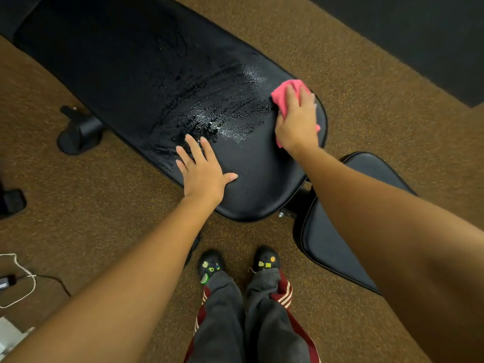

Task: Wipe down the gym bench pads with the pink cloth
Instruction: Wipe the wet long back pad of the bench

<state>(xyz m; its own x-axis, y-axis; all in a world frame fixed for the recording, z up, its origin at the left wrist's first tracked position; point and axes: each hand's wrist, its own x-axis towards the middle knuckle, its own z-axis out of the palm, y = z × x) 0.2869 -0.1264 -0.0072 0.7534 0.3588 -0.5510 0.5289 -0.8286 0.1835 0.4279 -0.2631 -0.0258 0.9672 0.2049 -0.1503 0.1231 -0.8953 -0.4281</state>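
The crumpled pink cloth point(284, 96), pressed under the flat-fingered right hand point(297, 119) at the long black vinyl back pad's point(131, 82) far edge, is mid-wipe; the left hand point(203, 170) rests open on the near edge, and the wet streaks point(209, 108) between them probably need the next pass.

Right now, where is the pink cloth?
Head view: the pink cloth sits under the right hand, at the right edge of the long bench pad, beside the wet streaks.
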